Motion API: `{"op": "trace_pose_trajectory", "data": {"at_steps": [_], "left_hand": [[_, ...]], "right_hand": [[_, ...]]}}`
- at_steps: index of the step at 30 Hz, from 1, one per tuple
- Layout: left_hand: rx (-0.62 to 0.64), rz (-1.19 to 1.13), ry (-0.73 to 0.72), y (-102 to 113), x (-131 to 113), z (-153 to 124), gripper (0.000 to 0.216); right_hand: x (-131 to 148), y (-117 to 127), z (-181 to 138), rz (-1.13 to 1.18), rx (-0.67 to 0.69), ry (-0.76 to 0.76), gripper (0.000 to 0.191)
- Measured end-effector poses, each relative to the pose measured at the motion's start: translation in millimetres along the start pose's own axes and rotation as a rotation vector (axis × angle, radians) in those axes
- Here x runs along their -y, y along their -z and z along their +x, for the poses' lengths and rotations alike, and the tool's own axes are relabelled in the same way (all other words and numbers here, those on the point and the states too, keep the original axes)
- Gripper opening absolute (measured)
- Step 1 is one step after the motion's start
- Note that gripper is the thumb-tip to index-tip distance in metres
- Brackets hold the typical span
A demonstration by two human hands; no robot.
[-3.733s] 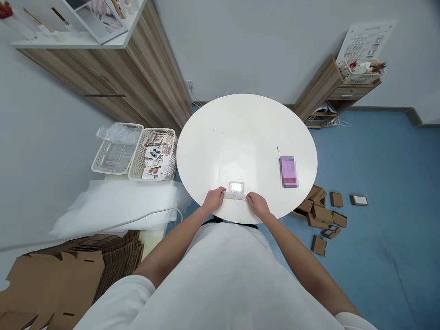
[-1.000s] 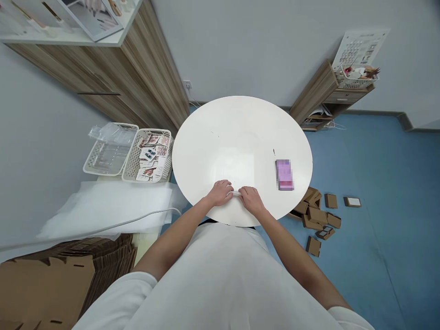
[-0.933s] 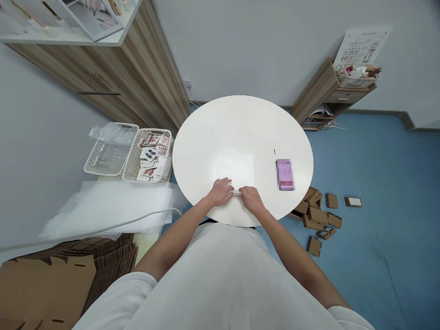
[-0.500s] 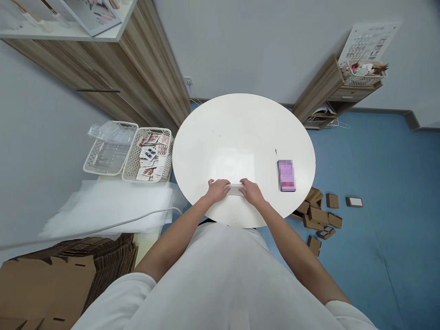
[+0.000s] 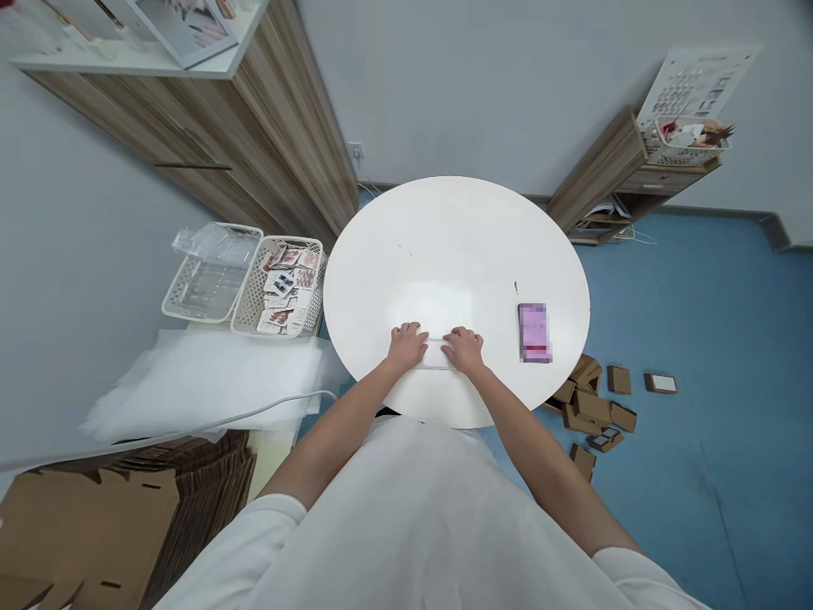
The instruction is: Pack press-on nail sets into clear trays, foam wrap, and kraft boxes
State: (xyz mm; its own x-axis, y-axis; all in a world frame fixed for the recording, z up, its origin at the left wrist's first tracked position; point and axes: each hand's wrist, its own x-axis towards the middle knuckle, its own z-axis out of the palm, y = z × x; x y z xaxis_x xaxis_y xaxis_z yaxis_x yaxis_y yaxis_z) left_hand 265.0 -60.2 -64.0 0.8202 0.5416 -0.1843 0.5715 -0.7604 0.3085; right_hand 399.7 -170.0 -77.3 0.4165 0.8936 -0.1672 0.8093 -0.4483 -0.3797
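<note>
A flat, pale white packet [image 5: 435, 356] lies near the front edge of the round white table [image 5: 457, 229]. My left hand [image 5: 406, 346] grips its left end, the thumb toward the middle and the fingers bent over the far side. At the opposite end my right hand [image 5: 465, 349] does the same. Both hands partly cover the packet, and whether it is foam sheet, plastic or something wrapped I cannot tell. Farther right on the table rests a purple phone-shaped object [image 5: 534, 333], its face blurred out.
At left stand a basket of printed sachets [image 5: 285, 288], a basket of clear plastic packaging [image 5: 212, 280], thin white sheets [image 5: 203, 381] and flattened cardboard boxes [image 5: 89, 525]. Small brown boxes [image 5: 590, 407] lie on the blue floor at right. A tall cabinet [image 5: 279, 127] rises behind the baskets.
Both hands have tipped the packet flatter onto the table, so more of its top face shows. The fingers now reach farther forward. The whole view has shifted slightly.
</note>
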Motion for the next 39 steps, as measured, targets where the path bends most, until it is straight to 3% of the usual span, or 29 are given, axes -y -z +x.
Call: {"op": "trace_pose_trajectory", "data": {"at_steps": [5, 11, 18, 24, 30, 35, 39], "left_hand": [[-0.152, 0.018, -0.078, 6, -5, -8, 0.032], [-0.002, -0.029, -0.292, 4, 4, -27, 0.034], [0.067, -0.038, -0.301, -6, 13, -28, 0.047], [0.114, -0.038, -0.316, 5, 6, -45, 0.041], [0.207, -0.105, -0.305, 14, 5, -55, 0.036], [0.143, -0.099, -0.261, 20, 8, -39, 0.028], [0.075, -0.083, -0.139, 21, 9, -25, 0.035]], "right_hand": [[4, 6, -11, -0.057, -0.126, 0.080, 0.030], [0, 9, -31, -0.121, 0.012, 0.376, 0.025], [-4, 2, -26, -0.115, 0.118, 0.358, 0.031], [0, 13, -39, -0.023, 0.214, 0.400, 0.032], [4, 27, -48, 0.106, 0.320, 0.316, 0.035], [5, 36, -30, 0.135, 0.254, 0.291, 0.030], [7, 36, -10, 0.056, 0.197, 0.214, 0.034]]}}
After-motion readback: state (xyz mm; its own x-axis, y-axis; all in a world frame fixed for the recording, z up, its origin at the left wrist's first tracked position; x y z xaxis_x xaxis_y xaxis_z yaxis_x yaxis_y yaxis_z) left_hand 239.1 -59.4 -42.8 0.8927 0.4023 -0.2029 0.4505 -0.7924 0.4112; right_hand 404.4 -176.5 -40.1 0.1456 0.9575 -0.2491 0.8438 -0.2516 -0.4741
